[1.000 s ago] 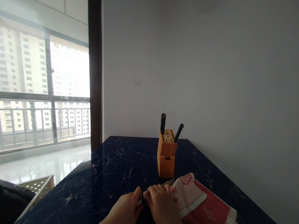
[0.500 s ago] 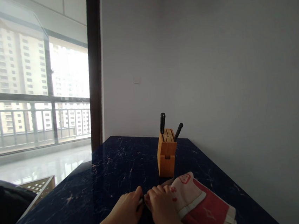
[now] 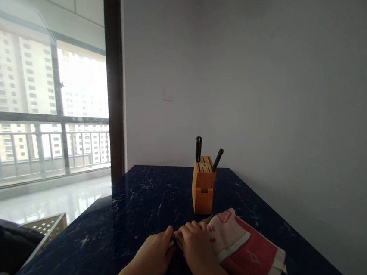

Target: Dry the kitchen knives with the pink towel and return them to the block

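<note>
Near the front of the table, my left hand (image 3: 154, 255) is closed around the handle end of what looks like a knife, mostly hidden by my fingers. Close beside it, my right hand (image 3: 197, 246) grips a red and white towel (image 3: 255, 256), folded over the same object. A thin greyish strip, apparently the blade, shows just past my right knuckles. The rest of the towel hangs out to the right, flat on the table. Beyond my hands stands a wooden knife block (image 3: 203, 191) with two black-handled knives, one upright (image 3: 198, 149) and one slanting (image 3: 218, 160).
The dark blue marbled table (image 3: 144, 201) runs back to a grey wall (image 3: 262, 82). At left are a perforated pale panel (image 3: 51, 230), a dark bundle (image 3: 9, 249) and a large window (image 3: 37, 104).
Both hands stay close together on the towel and the object, with only slight shifts. The whole view has moved a little; the knife block stands as before.
</note>
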A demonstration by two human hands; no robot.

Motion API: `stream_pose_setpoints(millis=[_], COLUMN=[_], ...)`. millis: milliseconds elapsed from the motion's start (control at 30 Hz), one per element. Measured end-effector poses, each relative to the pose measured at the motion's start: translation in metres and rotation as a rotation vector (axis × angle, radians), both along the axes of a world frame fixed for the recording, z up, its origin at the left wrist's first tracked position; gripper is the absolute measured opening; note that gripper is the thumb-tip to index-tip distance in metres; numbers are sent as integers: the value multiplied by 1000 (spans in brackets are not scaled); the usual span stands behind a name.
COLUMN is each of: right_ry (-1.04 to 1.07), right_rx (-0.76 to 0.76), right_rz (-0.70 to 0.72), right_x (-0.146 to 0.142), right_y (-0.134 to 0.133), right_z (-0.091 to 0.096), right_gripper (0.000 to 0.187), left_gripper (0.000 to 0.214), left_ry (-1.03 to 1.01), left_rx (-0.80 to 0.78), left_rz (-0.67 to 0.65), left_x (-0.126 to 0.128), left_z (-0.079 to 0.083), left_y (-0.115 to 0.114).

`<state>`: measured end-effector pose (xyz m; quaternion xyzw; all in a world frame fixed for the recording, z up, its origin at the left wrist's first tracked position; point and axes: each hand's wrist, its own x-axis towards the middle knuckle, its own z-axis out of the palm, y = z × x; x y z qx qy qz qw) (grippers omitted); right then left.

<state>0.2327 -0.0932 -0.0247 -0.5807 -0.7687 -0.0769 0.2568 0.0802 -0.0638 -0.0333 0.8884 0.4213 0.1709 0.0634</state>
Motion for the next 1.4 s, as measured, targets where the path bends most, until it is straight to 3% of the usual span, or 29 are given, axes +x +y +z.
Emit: stream_pose_setpoints(millis=[133,300,533,700,867,1067,1233,1400], right_ry=[-53,-70,-221,-239,-279,-181,-190,-107], right_rx=[-18,31,80,87,81,74,78,63], right_rz=[28,-56,87,-3,136,-12,83,23], right_x=[7,18,15,18,15,14,11,8], right_y=[-1,0,0,-1,-2,3,1,-2], right_z=[3,3,4,6,6,6,3,4], right_gripper=[22,21,23,22,22,20,20,20], left_gripper=[7,7,7,6,6,7,7,8], left_ry=[1,8,17,15,8,-4,26,35], left_rx=[-15,-46,-35,-44,-31,-56,-69,-66], left_rz=[15,46,33,49,25,31,32,14], left_x=[0,0,1,1,0,1,2,2], left_z=[3,5,4,4,3,3,7,9], left_y=[-2,-3,-2,-2,-2,-2,-5,-6])
